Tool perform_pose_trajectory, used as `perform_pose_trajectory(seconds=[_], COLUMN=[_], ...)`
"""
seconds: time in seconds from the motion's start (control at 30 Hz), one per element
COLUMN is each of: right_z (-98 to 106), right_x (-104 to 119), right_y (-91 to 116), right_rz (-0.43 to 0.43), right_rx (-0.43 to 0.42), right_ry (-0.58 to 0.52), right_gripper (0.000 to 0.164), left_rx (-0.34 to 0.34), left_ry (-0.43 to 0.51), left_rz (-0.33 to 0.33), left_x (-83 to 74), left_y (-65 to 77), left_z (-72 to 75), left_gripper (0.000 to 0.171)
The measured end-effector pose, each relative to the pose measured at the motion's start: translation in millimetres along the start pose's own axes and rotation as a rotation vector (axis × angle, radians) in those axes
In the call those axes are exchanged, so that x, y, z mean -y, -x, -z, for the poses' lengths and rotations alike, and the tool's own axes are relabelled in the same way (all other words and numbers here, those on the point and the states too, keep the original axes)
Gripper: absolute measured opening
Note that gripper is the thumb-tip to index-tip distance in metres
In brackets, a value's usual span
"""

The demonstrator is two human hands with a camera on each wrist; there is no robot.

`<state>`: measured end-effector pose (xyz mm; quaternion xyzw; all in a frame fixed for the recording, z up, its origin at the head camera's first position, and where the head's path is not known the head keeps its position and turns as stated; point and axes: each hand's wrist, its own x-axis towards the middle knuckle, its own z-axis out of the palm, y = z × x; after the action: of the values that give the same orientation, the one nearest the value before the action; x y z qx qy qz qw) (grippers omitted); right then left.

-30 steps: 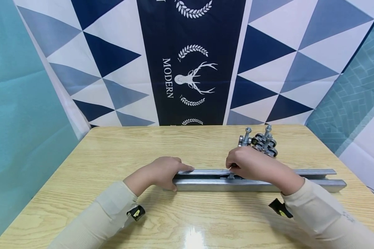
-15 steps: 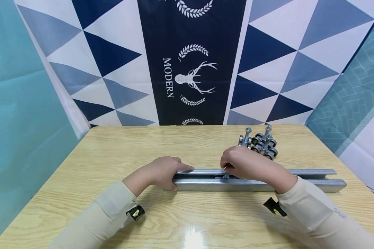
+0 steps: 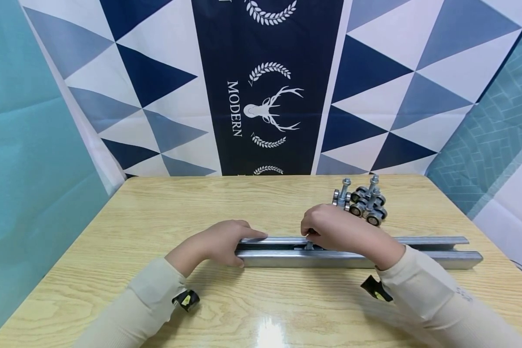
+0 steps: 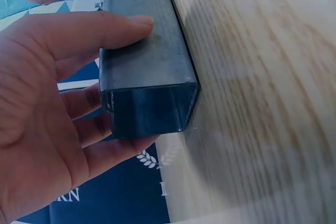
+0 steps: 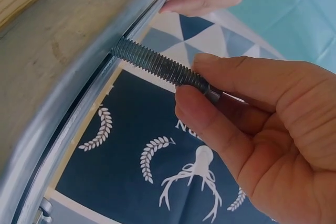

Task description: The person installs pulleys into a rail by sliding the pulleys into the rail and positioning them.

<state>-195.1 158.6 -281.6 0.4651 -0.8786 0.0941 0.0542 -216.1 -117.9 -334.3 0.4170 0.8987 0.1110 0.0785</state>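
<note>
A slotted steel channel lies lengthwise across the table, its slot facing up. At its left end my left hand grips it, thumb on one side and fingers on the other; the left wrist view shows the channel's hollow end. My right hand is over the middle of the slot. In the right wrist view its thumb and fingertips pinch the end of a threaded bolt that stands up out of the slot. Whatever carries the bolt inside the channel is mostly hidden.
Behind the channel, right of centre, several roller trolleys with upright bolts stand close together on the wooden table. A patterned cloth hangs along the table's back edge. Teal sheets hang at both sides.
My right hand has slid left along the slot with the bolt in its fingers. The left hand has shifted slightly left, still on the channel's end. The loose trolleys have stayed put.
</note>
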Motion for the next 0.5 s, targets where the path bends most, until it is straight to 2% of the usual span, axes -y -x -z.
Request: perform_pose_trajectory(seconds=[0.5], right_z=[-2.1], right_x=[2.5], right_y=[-6.9], right_rz=[-0.015], right_rx=[0.026], right_ry=[-0.002], right_gripper=[0.040], left_rx=[-0.037], left_ry=[0.171], left_rz=[-0.019], left_x=[18.1], left_y=[10.4], left_z=[-6.4], left_gripper=[0.080])
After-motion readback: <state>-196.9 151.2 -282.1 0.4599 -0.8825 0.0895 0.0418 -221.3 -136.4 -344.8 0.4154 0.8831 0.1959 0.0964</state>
